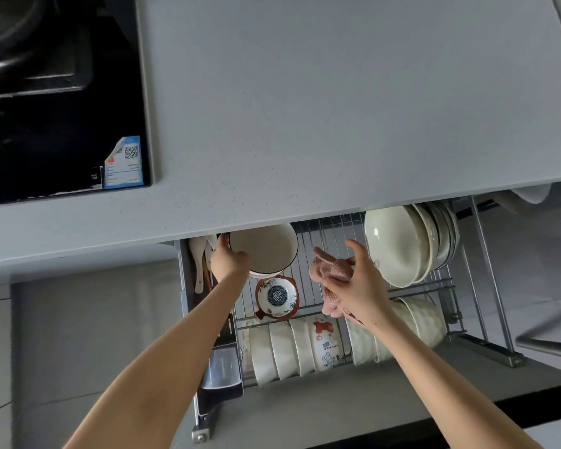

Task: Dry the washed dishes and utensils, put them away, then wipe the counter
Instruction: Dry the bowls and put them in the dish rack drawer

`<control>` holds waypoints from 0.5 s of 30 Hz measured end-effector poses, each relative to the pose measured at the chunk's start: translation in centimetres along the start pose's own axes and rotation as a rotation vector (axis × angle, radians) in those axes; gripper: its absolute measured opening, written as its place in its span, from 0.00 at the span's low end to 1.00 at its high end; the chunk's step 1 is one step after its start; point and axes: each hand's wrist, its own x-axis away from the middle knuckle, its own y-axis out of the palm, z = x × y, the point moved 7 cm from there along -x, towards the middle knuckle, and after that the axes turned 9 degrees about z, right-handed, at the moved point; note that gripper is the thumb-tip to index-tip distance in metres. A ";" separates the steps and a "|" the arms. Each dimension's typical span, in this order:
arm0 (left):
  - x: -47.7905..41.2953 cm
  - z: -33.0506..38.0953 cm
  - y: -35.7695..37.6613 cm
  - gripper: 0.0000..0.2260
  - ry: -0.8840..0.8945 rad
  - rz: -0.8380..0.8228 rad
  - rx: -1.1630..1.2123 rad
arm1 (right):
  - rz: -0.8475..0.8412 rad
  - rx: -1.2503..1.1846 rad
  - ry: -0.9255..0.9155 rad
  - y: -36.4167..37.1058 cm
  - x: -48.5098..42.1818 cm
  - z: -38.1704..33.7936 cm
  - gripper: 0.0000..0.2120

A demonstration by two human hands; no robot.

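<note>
Reaching into a pulled-out wire dish drawer [331, 231], a person puts a bowl away. Nearest, four small bowls [282, 348] stand on edge in a row, one with a cartoon print, and larger pale bowls [415, 319] stand beside them. Just beyond, the left grip [229, 260] curls over the rim of a white dark-rimmed bowl [266, 251] at the rack's far left. The bowl is glazed ceramic and likely heavy, slick and breakable, so it is best held by the rim. The right grip [357, 283] bunches one soft pink cloth [329, 268], thumb raised. One blue-patterned bowl [276, 296] sits between the hands. At least five plates [399, 244] stand upright farther back. The grey tabletop [305, 108] and one black cooktop [62, 124] lie farthest.
</note>
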 end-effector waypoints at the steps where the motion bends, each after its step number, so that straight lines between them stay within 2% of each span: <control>1: 0.0 0.1 0.0 0.22 0.024 0.003 -0.038 | 0.010 0.017 -0.007 0.1 -0.1 0.0 0.34; 7: -0.3 -0.4 0.4 0.23 0.130 -0.007 -0.139 | 0.019 0.059 -0.030 0.9 -0.5 0.2 0.36; 12: -0.9 -1.3 1.0 0.15 0.086 -0.056 -0.176 | 0.021 0.061 -0.038 1.0 -0.5 0.2 0.35; 15: -1.0 -1.8 1.0 0.16 0.055 -0.089 -0.176 | 0.020 0.077 -0.064 0.9 -0.2 -0.2 0.36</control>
